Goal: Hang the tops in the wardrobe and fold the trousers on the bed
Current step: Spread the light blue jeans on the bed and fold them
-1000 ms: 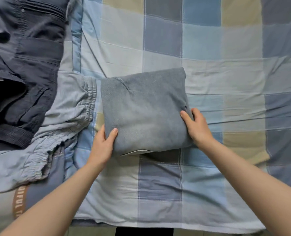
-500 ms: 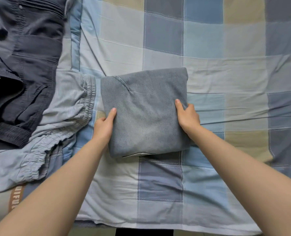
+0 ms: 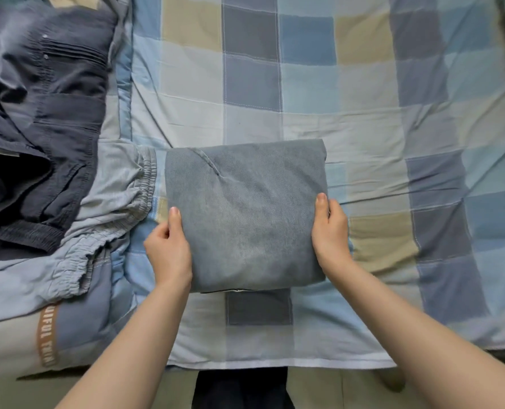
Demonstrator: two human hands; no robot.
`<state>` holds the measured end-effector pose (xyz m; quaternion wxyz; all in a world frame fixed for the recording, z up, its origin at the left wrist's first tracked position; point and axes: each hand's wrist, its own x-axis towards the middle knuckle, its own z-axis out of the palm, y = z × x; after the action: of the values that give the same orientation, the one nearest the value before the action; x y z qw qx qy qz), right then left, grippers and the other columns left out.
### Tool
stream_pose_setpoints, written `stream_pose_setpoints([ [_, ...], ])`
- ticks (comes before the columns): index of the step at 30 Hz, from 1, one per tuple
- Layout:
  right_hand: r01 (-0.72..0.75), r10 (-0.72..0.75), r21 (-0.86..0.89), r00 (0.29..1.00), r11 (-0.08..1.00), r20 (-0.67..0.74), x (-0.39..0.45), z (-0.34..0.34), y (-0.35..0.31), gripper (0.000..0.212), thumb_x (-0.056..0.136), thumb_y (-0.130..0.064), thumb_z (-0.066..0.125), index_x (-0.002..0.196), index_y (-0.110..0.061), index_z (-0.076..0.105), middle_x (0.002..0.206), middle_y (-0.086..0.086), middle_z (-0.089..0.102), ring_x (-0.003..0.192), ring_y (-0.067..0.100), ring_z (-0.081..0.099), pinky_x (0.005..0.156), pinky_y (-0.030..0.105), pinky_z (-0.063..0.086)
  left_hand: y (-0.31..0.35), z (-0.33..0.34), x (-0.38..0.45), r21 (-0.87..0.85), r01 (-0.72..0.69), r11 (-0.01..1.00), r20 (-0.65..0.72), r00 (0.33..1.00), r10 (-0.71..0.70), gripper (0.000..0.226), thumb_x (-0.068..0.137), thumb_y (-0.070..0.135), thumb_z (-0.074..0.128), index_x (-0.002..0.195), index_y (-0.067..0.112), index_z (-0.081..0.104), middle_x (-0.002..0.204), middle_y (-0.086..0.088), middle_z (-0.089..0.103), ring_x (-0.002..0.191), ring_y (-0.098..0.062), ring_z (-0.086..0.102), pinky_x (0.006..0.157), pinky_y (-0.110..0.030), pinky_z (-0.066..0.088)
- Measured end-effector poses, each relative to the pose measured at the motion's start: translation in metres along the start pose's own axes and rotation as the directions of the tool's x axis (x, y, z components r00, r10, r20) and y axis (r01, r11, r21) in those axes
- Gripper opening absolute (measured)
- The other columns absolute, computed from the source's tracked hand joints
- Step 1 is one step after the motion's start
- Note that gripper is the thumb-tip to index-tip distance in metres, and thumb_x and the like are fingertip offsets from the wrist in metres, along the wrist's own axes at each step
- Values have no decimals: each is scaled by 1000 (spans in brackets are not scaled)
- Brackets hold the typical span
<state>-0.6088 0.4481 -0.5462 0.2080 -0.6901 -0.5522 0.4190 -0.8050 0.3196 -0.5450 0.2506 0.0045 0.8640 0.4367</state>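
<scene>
Trousers: grey folded trousers (image 3: 245, 215) lie as a squared bundle on the checked bedspread (image 3: 363, 119), near the bed's front edge.
Left hand: left hand (image 3: 168, 249) clasps the bundle's left edge, thumb on top, fingers tucked under the cloth.
Right hand: right hand (image 3: 331, 231) clasps the right edge the same way, thumb lying on the fabric.
Change: a second ago both hands sat lower, by the near corners; they have since slid up to mid-edge and closed in on the sides.
Meaning: folding of this pair looks finished; the two-sided hold suggests a lift or a shift to a resting spot comes next.
Waiting: pale elastic-waist trousers (image 3: 103, 208) lie unfolded just left of the bundle, with a dark garment (image 3: 44, 143) heaped beyond them.
Stage: one pair folded, at least one more to do.
</scene>
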Motion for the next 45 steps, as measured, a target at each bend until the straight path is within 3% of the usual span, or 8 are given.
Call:
stream_pose_setpoints([
  [5, -10, 11, 14, 999, 1000, -30, -30, -58, -24, 38, 101, -34, 39, 72, -11, 47, 63, -3, 44, 65, 17, 40, 67, 35, 33, 41, -25, -43, -35, -88, 996, 75, 993, 90, 60, 97, 42, 53, 61, -4, 38, 63, -7, 34, 63, -14, 29, 59, -33, 26],
  [13, -164, 187, 132, 964, 978, -188, -136, -179, -83, 39, 101, -40, 37, 67, -21, 40, 65, -7, 40, 62, 9, 39, 62, 27, 34, 136, -72, -126, -87, -110, 990, 327, 936, 133, 43, 94, 43, 58, 68, 10, 62, 68, 1, 55, 69, -9, 43, 64, -29, 36],
  [22, -218, 359, 329, 808, 919, -467, -273, -258, -124, 46, 100, -39, 40, 87, 1, 57, 77, 12, 56, 75, 18, 49, 69, 29, 40, 222, -143, -224, -9, -195, 981, 605, 780, 160, 42, 94, 45, 57, 62, 18, 59, 70, 2, 55, 64, -9, 45, 55, -19, 38],
  [26, -230, 498, 481, 662, 846, -560, -351, -287, -112, 46, 98, -41, 44, 85, 0, 59, 83, 18, 65, 82, 36, 58, 78, 43, 49, 231, -170, -280, 29, -270, 962, 736, 658, 162, 44, 94, 44, 58, 59, 17, 59, 58, 11, 56, 57, -5, 45, 53, -19, 38],
  [31, -233, 596, 567, 509, 790, -621, -444, -317, -91, 48, 99, -39, 44, 85, 5, 57, 79, 21, 60, 74, 30, 54, 70, 39, 44, 211, -191, -345, 122, -323, 938, 841, 536, 75, 44, 91, 50, 59, 64, 16, 63, 71, -1, 62, 71, -16, 54, 68, -31, 42],
  [36, -232, 735, 698, 249, 677, -630, -562, -340, -42, 54, 96, -49, 44, 83, 2, 56, 80, 23, 61, 79, 38, 59, 76, 50, 50, 168, -213, -438, 133, -490, 862, 960, 280, 12, 43, 91, 48, 60, 68, 12, 61, 71, -5, 57, 69, -18, 50, 60, -29, 37],
  [39, -160, 800, 784, 109, 599, -589, -636, -347, -12, 58, 95, -51, 44, 81, 5, 50, 74, 23, 54, 70, 37, 53, 62, 39, 44, 131, -226, -494, 114, -595, 795, 989, 147, -33, 48, 90, 52, 59, 71, 8, 52, 71, -8, 42, 67, -20, 39, 60, -30, 29],
  [45, -22, 861, 871, -140, 490, -488, -790, -350, 43, 54, 96, -47, 45, 66, -3, 42, 64, 8, 48, 61, 20, 46, 59, 32, 36, 43, -289, -614, 40, -719, 694, 986, -84, -145, 53, 91, 48, 59, 67, 2, 54, 65, -7, 45, 64, -19, 42, 57, -30, 32],
])
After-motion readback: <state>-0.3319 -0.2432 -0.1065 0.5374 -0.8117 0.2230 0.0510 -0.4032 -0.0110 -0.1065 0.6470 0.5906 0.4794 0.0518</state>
